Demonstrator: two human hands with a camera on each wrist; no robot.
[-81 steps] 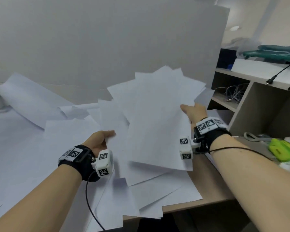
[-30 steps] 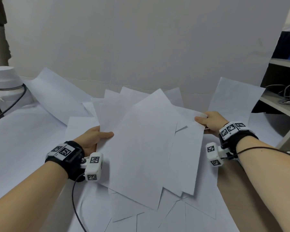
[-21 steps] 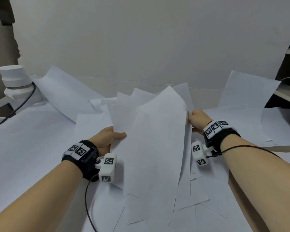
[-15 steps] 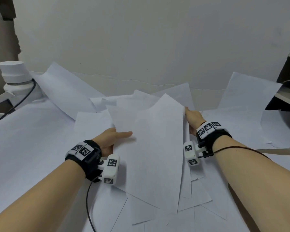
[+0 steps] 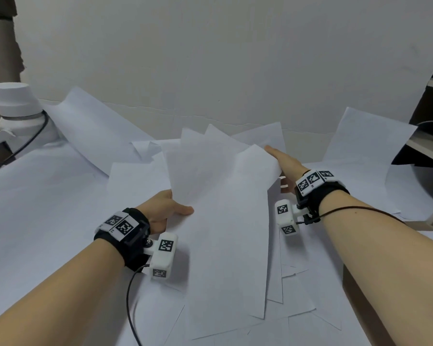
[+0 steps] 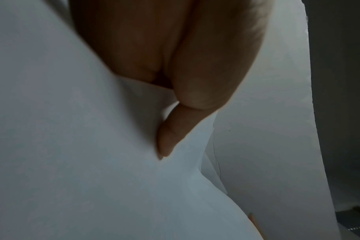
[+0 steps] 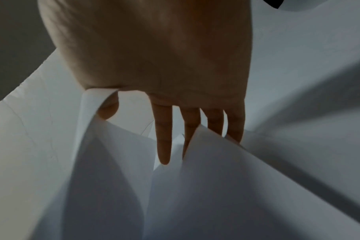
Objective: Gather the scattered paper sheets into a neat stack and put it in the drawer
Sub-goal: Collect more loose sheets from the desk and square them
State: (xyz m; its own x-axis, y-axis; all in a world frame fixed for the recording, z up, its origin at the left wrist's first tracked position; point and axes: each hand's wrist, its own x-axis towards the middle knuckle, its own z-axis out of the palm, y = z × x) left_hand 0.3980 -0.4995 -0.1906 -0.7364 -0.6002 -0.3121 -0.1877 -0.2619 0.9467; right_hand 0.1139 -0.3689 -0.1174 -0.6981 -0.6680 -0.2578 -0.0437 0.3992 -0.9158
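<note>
You have a loose, uneven bundle of white paper sheets (image 5: 225,221) between your two hands, raised off the paper-covered desk (image 5: 48,208), its corners fanning out at different angles toward the wall and its lower edges staggered toward you. Your left hand (image 5: 164,208) holds the bundle's left edge, thumb lying on top of the front sheet; the left wrist view shows that thumb (image 6: 175,133) pressed into the paper, though the fingers behind are hidden. Your right hand (image 5: 284,168) is against the right edge with fingers (image 7: 164,146) straight and spread narrow, sheets sliding between them, and one sheet curls over near the thumb; whether it truly pinches anything is hard to judge. More sheets lie flat and overlapping on the desk under the bundle, and single sheets lean against the wall at far left (image 5: 93,136) and far right (image 5: 365,143).
</note>
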